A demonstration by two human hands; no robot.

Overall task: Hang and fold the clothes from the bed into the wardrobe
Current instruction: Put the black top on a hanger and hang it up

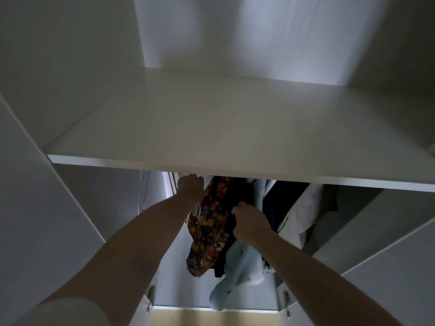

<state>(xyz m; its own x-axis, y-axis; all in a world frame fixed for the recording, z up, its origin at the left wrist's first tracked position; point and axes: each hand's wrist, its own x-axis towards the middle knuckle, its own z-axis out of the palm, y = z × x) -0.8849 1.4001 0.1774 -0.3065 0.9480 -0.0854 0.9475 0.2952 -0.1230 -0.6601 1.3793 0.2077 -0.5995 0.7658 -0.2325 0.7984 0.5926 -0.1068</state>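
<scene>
At frame centre, the soft, limp floral garment (207, 229) is best taken at its hanger. Left hand (190, 188) fingers hidden; right hand (249, 223) curled into dark cloth.

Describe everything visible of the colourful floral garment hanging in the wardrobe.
The dark floral-patterned fabric garment, printed in orange, yellow, red and blue, hangs below the white wardrobe shelf, its top hidden behind the shelf edge. It drapes loosely, leftmost of the hanging clothes. The left hand reaches up beside its upper edge; dark clothing borders its right.
</scene>
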